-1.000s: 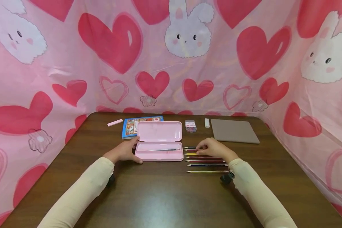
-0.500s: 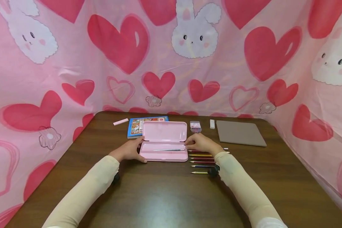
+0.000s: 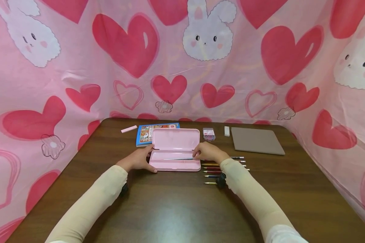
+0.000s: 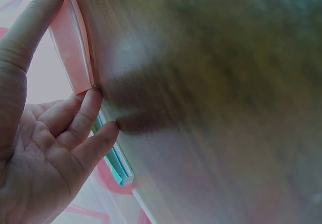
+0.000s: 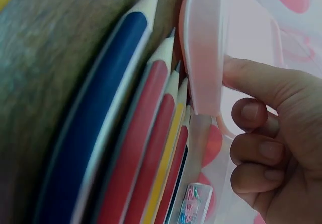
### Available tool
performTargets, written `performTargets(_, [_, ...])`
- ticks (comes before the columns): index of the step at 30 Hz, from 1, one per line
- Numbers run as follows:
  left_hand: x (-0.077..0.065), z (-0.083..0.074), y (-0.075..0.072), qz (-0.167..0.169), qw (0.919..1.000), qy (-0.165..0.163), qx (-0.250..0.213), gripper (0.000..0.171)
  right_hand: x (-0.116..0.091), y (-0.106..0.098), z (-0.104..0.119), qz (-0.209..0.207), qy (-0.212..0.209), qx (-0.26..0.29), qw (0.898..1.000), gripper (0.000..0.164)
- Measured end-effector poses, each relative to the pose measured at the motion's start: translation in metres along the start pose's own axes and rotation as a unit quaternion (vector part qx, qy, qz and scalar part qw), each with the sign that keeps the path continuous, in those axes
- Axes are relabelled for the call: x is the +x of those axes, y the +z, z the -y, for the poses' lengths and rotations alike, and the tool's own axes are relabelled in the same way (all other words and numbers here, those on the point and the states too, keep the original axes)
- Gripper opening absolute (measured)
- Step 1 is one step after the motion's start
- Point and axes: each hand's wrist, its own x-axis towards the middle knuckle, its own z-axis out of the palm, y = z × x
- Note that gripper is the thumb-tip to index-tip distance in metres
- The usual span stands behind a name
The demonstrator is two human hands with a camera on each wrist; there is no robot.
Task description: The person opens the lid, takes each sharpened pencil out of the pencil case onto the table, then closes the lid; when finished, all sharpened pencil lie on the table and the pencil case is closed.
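A pink pencil case (image 3: pixel 174 167) lies with its lid raised, a slim pencil (image 3: pixel 176 159) inside. My left hand (image 3: pixel 137 159) grips the case's left end, thumb at the front corner and fingers at the back; the left wrist view shows the case's end (image 4: pixel 73 48) between them. Over the case's right end is my right hand (image 3: pixel 210 152), its fingertips at the pencil's end. In the right wrist view the index finger (image 5: pixel 259 80) reaches behind the case's wall and the other fingers curl; the thumb and the fingertip contact are hidden.
Several pencils (image 3: pixel 211 167) lie in a row right of the case, partly under the right forearm. Behind are a blue-edged book (image 3: pixel 143 135), a clear box of small coloured items (image 3: pixel 209 134), a white block (image 3: pixel 226 131), a pink strip (image 3: pixel 129 129) and a grey-brown flat board (image 3: pixel 257 141).
My right hand has moved left from the row of pencils, past the case's right edge, to the pencil inside. The left hand stays on the case. The head view has shifted slightly.
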Motion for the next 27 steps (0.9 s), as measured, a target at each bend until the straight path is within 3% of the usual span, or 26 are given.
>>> performTargets(6, [-0.0003,-0.0017,-0.0004,0.0,1.0,0.003,0.002,0.11,0.0009,0.0,0.0047,0.007,0.033,-0.006,0.999,0.003])
performTargets(11, [-0.0002,-0.0019,-0.0009,-0.003,1.0,0.007,0.004,0.111,0.0018,-0.0008,0.0045,0.009,0.037,-0.02,0.999,0.007])
performTargets(23, [0.0013,0.001,0.0012,0.0,1.0,-0.003,-0.002,0.111,0.003,0.001,0.0039,0.031,-0.009,-0.046,0.998,0.01])
performTargets(27, [0.0013,0.0023,0.0013,-0.001,1.0,-0.003,-0.002,0.11,-0.0003,0.001,0.0037,0.02,-0.035,-0.05,0.998,0.012])
